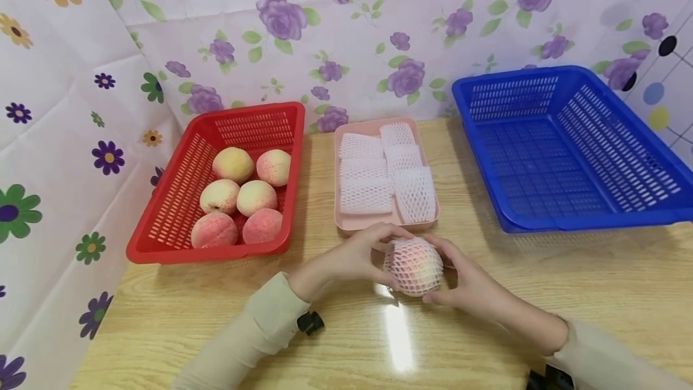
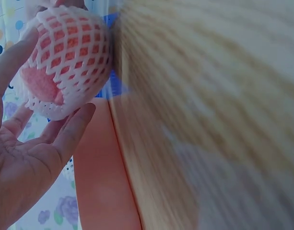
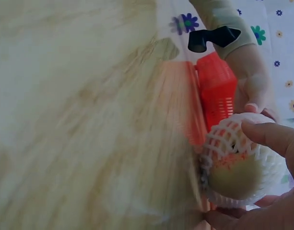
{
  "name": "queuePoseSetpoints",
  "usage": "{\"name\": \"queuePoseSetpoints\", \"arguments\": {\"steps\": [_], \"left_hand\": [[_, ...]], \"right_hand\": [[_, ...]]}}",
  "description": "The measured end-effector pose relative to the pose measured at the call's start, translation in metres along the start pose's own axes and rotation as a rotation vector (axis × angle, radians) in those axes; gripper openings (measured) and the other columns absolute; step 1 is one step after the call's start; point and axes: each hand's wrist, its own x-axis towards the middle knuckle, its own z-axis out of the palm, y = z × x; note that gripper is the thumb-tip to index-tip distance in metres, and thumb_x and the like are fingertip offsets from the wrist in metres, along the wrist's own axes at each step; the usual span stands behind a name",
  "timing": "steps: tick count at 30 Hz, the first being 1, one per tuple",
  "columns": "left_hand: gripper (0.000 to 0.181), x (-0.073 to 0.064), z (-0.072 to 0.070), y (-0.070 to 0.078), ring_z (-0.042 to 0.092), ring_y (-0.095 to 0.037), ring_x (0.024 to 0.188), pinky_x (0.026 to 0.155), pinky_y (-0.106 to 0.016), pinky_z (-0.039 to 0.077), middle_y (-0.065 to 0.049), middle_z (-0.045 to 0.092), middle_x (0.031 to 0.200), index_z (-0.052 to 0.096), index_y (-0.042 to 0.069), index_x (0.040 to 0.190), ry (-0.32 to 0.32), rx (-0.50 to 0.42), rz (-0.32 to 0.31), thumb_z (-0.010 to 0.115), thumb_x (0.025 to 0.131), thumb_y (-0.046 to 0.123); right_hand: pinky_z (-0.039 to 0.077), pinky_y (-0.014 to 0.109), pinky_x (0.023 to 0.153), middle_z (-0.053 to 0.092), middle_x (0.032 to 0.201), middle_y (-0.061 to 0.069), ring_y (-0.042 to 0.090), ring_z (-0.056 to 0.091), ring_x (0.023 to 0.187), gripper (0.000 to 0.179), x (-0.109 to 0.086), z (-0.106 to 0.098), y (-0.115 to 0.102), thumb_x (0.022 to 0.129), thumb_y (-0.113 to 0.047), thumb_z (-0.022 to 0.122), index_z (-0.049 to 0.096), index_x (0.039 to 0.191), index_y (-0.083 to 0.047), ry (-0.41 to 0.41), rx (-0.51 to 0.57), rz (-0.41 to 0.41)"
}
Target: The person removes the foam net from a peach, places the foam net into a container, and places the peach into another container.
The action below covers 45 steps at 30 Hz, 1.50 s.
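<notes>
A pink and pale yellow peach (image 1: 415,267) in a white foam net sleeve (image 2: 84,45) is held between both hands low over the table. My left hand (image 1: 358,259) grips its left side, thumb in front and fingers behind. From the right, my right hand (image 1: 472,280) holds the same peach with thumb and fingers curled about it. Bare pink skin shows below the net's edge in the left wrist view. The right wrist view shows a pale bare patch of the peach (image 3: 235,178) at the sleeve's other end.
Just behind the hands lies a pink tray (image 1: 379,221) with several folded foam net sleeves (image 1: 365,194). To the left a red basket (image 1: 296,191) holds several bare peaches (image 1: 257,198). A blue basket (image 1: 541,221) stands at the right. Flowered cloth (image 1: 357,29) hangs behind the wooden table (image 1: 335,354).
</notes>
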Motion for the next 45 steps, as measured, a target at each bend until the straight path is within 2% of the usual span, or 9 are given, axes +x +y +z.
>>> {"name": "queuePoseSetpoints", "arguments": {"steps": [9,13,16,21,25,29,33,38,45], "left_hand": [[0.074,-0.002,0.005,0.004,0.045,-0.017,0.125,0.104,-0.029,0.043,-0.004,0.052,0.132,0.051,0.008,0.130,0.055,-0.018,-0.047,0.086,0.065,0.004],[0.075,-0.005,0.005,0.007,0.050,-0.022,0.122,0.099,-0.029,0.048,-0.006,0.049,0.135,0.047,0.008,0.133,0.088,-0.074,-0.071,0.084,0.067,0.001],[0.077,-0.009,0.004,0.010,0.054,-0.026,0.116,0.096,-0.029,0.051,-0.009,0.048,0.135,0.044,0.007,0.135,0.137,-0.143,-0.081,0.082,0.069,-0.001],[0.078,-0.013,0.003,0.016,0.055,-0.030,0.114,0.096,-0.035,0.052,-0.017,0.047,0.132,0.041,0.004,0.137,0.249,-0.271,-0.030,0.079,0.070,-0.007],[0.077,-0.013,0.003,0.020,0.055,-0.031,0.114,0.095,-0.039,0.053,-0.021,0.044,0.134,0.039,0.001,0.136,0.335,-0.337,0.027,0.075,0.070,-0.014],[0.076,-0.013,0.003,0.022,0.053,-0.029,0.113,0.092,-0.033,0.054,-0.022,0.043,0.136,0.039,-0.004,0.135,0.411,-0.332,0.090,0.073,0.068,-0.018],[0.076,-0.014,0.002,0.021,0.051,-0.025,0.113,0.091,-0.031,0.055,-0.022,0.041,0.136,0.039,-0.006,0.134,0.441,-0.345,0.118,0.072,0.067,-0.020],[0.076,-0.016,0.000,0.021,0.050,-0.021,0.114,0.091,-0.031,0.054,-0.021,0.041,0.136,0.039,-0.005,0.134,0.450,-0.343,0.114,0.073,0.068,-0.019],[0.075,-0.016,0.000,0.022,0.052,-0.016,0.111,0.092,-0.034,0.054,-0.020,0.045,0.133,0.042,-0.003,0.134,0.464,-0.297,0.125,0.075,0.068,-0.016]], "right_hand": [[0.048,0.053,0.096,0.055,0.127,0.020,0.037,0.054,0.113,0.088,0.007,-0.004,0.000,0.069,-0.022,0.085,0.037,0.141,-0.003,0.014,-0.032,-0.007],[0.049,0.052,0.096,0.056,0.121,0.018,0.037,0.054,0.112,0.089,0.009,-0.007,-0.004,0.068,-0.022,0.086,0.038,0.141,-0.005,0.034,0.008,-0.007],[0.052,0.044,0.094,0.056,0.122,0.018,0.033,0.056,0.109,0.086,0.012,-0.010,-0.007,0.068,-0.018,0.086,0.040,0.139,-0.004,0.062,0.042,-0.048],[0.055,0.024,0.086,0.052,0.123,0.020,0.018,0.058,0.103,0.075,0.021,-0.016,-0.015,0.072,-0.003,0.081,0.042,0.137,0.003,0.103,0.144,-0.144],[0.057,0.026,0.082,0.045,0.125,0.015,0.011,0.057,0.104,0.074,0.028,-0.018,-0.022,0.076,0.002,0.076,0.039,0.140,0.002,0.091,0.293,-0.155],[0.058,0.029,0.082,0.042,0.129,0.006,0.012,0.056,0.108,0.074,0.034,-0.017,-0.026,0.078,0.005,0.073,0.036,0.141,0.002,0.076,0.415,-0.183],[0.058,0.027,0.081,0.048,0.127,0.001,0.012,0.057,0.105,0.073,0.040,-0.015,-0.028,0.078,0.006,0.071,0.036,0.142,0.000,0.055,0.475,-0.222],[0.058,0.025,0.076,0.053,0.121,0.006,0.014,0.058,0.098,0.075,0.044,-0.013,-0.032,0.078,0.006,0.071,0.036,0.143,-0.005,0.026,0.510,-0.247],[0.059,0.027,0.072,0.050,0.124,0.008,0.016,0.058,0.095,0.081,0.048,-0.013,-0.037,0.073,0.004,0.077,0.037,0.143,-0.003,0.053,0.454,-0.176]]}}
